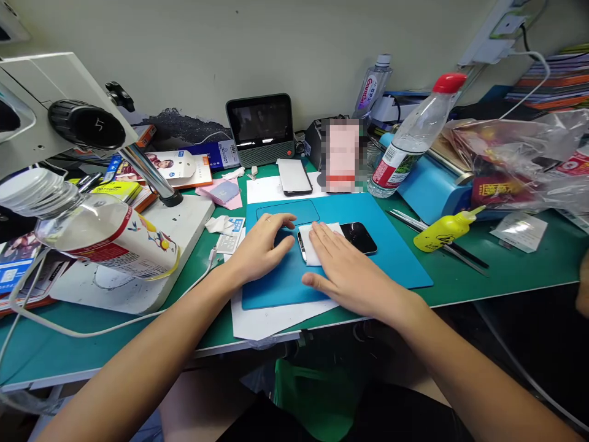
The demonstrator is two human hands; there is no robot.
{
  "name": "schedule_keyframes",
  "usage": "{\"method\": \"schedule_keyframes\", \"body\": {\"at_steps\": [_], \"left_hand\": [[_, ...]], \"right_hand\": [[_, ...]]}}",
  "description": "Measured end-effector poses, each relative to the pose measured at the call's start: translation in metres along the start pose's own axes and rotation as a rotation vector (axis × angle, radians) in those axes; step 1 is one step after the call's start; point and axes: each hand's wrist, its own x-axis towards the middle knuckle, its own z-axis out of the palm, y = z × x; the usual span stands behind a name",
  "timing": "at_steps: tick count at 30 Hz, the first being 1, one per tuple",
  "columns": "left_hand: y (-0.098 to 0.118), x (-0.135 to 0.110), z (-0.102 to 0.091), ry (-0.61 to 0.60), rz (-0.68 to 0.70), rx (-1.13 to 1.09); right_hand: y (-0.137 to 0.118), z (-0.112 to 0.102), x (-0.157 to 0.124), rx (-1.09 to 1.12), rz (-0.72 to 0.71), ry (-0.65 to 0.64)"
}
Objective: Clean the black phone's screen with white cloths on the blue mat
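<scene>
Forearms (pixel 156 353) reach toward a half-covered, seemingly black phone (pixel 362 238).

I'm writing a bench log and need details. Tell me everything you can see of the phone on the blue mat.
The phone lies flat on the blue mat, its length running roughly sideways. Its upward face is black and glossy, like glass, with reflections and rounded corners. A white wipe under the right hand covers its middle; a pale edge shows at its left end. No lit display shows on the uncovered part.
</scene>
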Motion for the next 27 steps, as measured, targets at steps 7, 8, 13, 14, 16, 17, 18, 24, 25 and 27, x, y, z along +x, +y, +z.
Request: {"method": "schedule_keyframes", "body": {"at_steps": [7,8,13,14,16,17,18,24,25,27], "left_hand": [[-0.002,-0.003,0.002,-0.075,0.078,0.049],[-0.001,-0.003,0.003,-0.084,0.082,0.062],[0.004,-0.001,0.004,-0.132,0.073,0.135],[0.005,-0.001,0.004,-0.136,0.068,0.145],[0.006,0.0,0.005,-0.141,0.06,0.159],[0.007,0.0,0.005,-0.142,0.059,0.164],[0.007,0.0,0.005,-0.143,0.057,0.168],[0.007,0.0,0.005,-0.142,0.051,0.172],[0.007,0.0,0.005,-0.145,0.052,0.172],[0.006,0.0,0.005,-0.154,0.051,0.172]], "right_hand": [[0.043,0.004,-0.013,-0.076,0.033,0.095],[0.05,0.005,-0.016,-0.084,0.034,0.097],[0.073,-0.003,-0.013,-0.072,0.054,0.057],[0.076,-0.006,-0.009,-0.061,0.068,0.046],[0.08,-0.01,0.0,-0.031,0.09,0.021],[0.082,-0.012,0.004,-0.016,0.098,0.008],[0.083,-0.013,0.007,-0.006,0.103,-0.003],[0.088,-0.005,-0.005,-0.084,0.054,0.038],[0.088,-0.003,-0.011,-0.105,0.039,0.054],[0.086,0.002,-0.024,-0.142,0.007,0.081]]}}
